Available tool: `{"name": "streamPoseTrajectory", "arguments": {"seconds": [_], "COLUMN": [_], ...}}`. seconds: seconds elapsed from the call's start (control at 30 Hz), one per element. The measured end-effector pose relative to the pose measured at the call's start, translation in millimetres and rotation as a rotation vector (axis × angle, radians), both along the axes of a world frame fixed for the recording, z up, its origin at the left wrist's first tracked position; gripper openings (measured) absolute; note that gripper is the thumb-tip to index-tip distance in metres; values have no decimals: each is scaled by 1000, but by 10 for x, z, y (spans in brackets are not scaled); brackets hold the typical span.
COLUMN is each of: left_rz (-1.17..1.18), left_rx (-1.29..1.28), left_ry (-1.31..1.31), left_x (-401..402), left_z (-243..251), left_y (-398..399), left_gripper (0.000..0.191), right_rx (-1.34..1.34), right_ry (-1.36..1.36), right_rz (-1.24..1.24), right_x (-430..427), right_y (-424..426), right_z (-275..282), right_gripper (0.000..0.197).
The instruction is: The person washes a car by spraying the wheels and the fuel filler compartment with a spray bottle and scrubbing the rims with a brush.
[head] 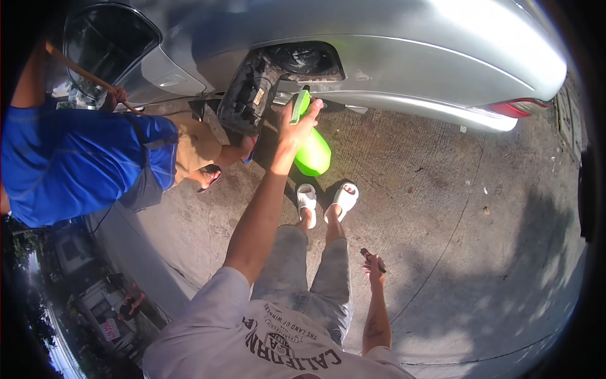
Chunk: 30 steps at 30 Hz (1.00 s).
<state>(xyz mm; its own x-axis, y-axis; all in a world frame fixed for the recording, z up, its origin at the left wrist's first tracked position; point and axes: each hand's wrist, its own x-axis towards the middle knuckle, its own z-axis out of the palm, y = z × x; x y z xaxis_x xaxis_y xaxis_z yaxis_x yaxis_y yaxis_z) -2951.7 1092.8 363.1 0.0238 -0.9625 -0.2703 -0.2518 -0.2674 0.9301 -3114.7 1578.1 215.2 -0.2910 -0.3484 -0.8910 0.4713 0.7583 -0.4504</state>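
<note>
My left hand (298, 123) grips the trigger head of a bright green spray bottle (312, 154), its nozzle close below a recess in the silver car's side (397, 71). The recess looks like a fuel filler opening (310, 59) and has a dark, dirty inside. Its flap (246, 99), also grimy within and bearing a small yellowish label, stands swung out to the left of my hand. Lower right, my right hand (375, 267) is closed around a small, slim dark object (363, 252) that I cannot identify; it is held away from the car.
A person in a blue shirt (90, 161) stands at the left beside the car, one hand on a long tan stick or hose (85, 73). Concrete ground (426, 189) lies around my white clogs (345, 196). The car's red tail light (518, 107) is at the right. Another person (129, 307) is far off.
</note>
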Motion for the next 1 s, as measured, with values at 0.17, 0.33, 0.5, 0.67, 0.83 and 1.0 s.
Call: {"name": "streamPoseTrajectory", "arguments": {"seconds": [0.17,0.33,0.5,0.67,0.83,1.0], "left_rz": [-9,147,352,334,384,361], "left_rx": [55,-129,-228,-356,-185,-280], "left_ry": [-14,-14,-86,-233,-108,-231], "left_x": [48,87,168,365,338,278], "left_z": [29,-4,260,249,297,394], "left_y": [12,-15,-91,-240,-184,-132], "left_gripper": [22,25,26,25,28,23], "right_rx": [13,27,12,28,14,-15], "right_ry": [31,47,30,15,19,21], "right_rz": [36,82,127,154,136,107], "right_x": [35,-9,-56,-18,17,40], "right_y": [-19,26,53,-38,-8,6], "right_z": [1,-42,-69,-72,-128,-112], "right_gripper": [34,36,41,39,39,37]}}
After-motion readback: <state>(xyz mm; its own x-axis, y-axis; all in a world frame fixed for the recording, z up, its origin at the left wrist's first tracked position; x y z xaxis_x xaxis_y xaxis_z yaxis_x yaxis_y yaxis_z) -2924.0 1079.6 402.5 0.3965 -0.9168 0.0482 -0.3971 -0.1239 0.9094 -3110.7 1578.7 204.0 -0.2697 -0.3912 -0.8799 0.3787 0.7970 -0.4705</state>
